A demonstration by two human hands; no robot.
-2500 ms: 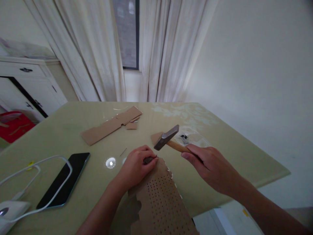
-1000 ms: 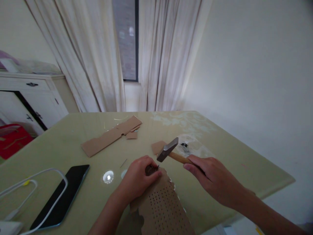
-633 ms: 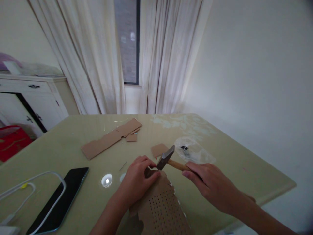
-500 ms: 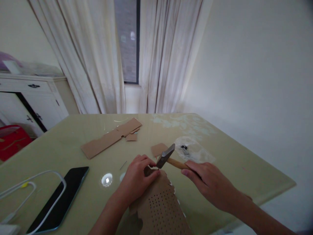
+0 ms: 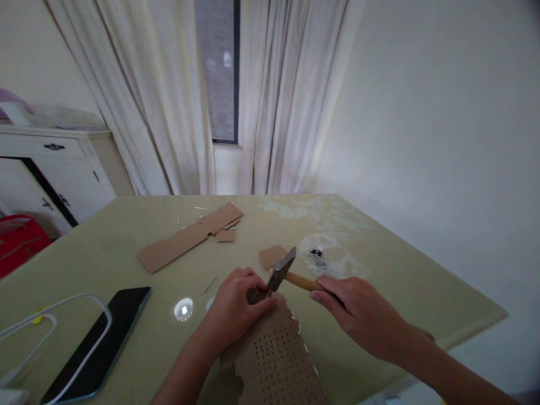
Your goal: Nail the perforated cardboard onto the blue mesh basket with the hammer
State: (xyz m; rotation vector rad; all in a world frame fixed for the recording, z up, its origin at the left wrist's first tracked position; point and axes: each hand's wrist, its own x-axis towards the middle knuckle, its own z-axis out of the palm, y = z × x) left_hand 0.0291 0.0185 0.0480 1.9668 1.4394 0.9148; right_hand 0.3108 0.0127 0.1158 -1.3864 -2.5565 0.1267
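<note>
1. Since a second ago, the hammer [image 5: 282, 271] has dipped — its head now meets or nearly meets a thin pin [image 5: 269, 293].
2. The pin is at the far end of the perforated cardboard [image 5: 270, 351], on the table's [image 5: 422, 298] near side.
3. Many rows of small holes are done; the band by the fingers shows none — whether holes are left to make cannot be told.
4. The cardboard is brown, notched at left, ragged and pale-flecked along its right edge.
5. The left hand [image 5: 238, 298] pinches the pin; the right hand [image 5: 363, 315] grasps the hammer's handle.
6. Farther out: plastic bag [image 5: 337, 261], phone [image 5: 110, 337].
</note>
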